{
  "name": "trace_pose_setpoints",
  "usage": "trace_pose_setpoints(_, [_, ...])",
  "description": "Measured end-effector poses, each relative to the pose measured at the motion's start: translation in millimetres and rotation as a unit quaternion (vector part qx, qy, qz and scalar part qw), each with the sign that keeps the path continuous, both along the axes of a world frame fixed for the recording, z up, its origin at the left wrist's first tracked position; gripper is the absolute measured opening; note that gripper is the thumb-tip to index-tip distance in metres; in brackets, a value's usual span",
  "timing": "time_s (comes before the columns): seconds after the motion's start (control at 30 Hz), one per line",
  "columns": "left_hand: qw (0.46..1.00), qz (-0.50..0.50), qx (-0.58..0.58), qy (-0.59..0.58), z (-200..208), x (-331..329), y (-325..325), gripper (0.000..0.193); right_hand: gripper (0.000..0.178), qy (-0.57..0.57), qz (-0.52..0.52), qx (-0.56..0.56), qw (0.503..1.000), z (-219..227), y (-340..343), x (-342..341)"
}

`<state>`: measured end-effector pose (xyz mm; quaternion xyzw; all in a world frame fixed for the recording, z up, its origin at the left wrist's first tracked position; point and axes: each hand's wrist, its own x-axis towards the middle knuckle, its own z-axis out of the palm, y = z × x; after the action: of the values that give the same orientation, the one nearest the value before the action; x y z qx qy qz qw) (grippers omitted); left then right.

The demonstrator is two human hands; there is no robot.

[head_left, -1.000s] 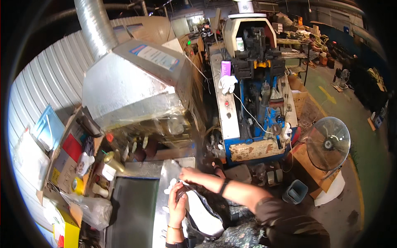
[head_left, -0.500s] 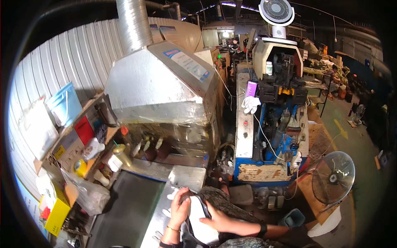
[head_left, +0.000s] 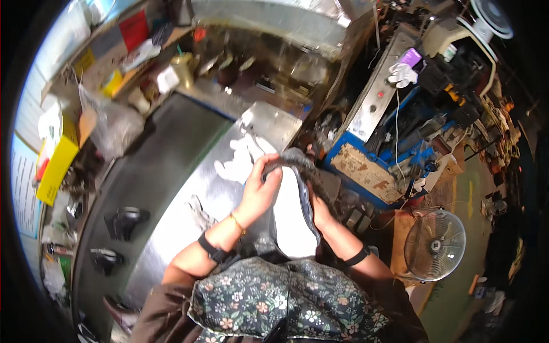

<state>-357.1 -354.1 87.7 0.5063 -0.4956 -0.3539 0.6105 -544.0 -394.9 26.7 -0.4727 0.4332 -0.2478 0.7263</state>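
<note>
Between my hands is a dark shoe upper (head_left: 294, 214), its white, sole-shaped underside turned up toward me and dark material rimming the edge. My left hand (head_left: 264, 191) grips its far end, thumb and fingers closed around the dark edge. Along the right side my right hand (head_left: 322, 212) holds it, the fingers partly hidden behind the upper. White gloves (head_left: 243, 155) lie on the metal tabletop (head_left: 177, 237) just beyond my left hand. A small grey-white crumpled item (head_left: 200, 212) rests there near my left forearm.
Left of the metal top runs a dark conveyor belt (head_left: 171, 134) carrying two dark shoe-like pieces (head_left: 126, 223). A cluttered shelf with a yellow box (head_left: 57, 166) borders it. A blue-framed machine (head_left: 366, 171) stands ahead right, a round fan (head_left: 434, 246) at right. A brown shoe (head_left: 120, 314) sits lower left.
My view has tilted down and turned, so hands, upper and tabletop appear higher, and the floral apron and belt pieces show. Both hands still hold the upper.
</note>
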Motion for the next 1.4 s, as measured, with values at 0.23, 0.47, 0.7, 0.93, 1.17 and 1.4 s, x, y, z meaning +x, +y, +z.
trace_pose_setpoints(0.23, [0.998,0.025,0.011,-0.063,-19.0,10.7,-18.5,0.033,0.039,0.380,0.057,-0.491,0.782,74.6,8.5,26.0])
trace_pose_setpoints(0.47, [0.965,-0.196,0.066,0.164,-4.4,19.1,-16.9,0.048,0.069,0.012,0.122,-0.235,0.964,11.7,30.9,-27.0])
trace_pose_setpoints(0.7, [0.977,0.115,0.115,-0.136,-0.9,-14.0,21.8,0.051,0.068,-0.019,-0.005,-0.124,0.992,42.3,34.4,17.7])
trace_pose_setpoints(0.93, [0.954,-0.084,0.006,-0.288,-7.0,7.5,50.4,0.066,0.068,0.006,-0.036,-0.242,0.970,8.2,54.5,20.6])
trace_pose_setpoints(1.17, [0.968,-0.035,0.146,-0.203,-17.7,-7.1,46.9,0.064,0.066,-0.012,-0.079,-0.265,0.961,27.3,60.7,20.8])
trace_pose_setpoints(1.4, [0.928,-0.206,0.194,0.243,20.8,20.3,-28.7,0.066,0.067,0.012,0.050,-0.282,0.958,18.7,53.3,7.2])
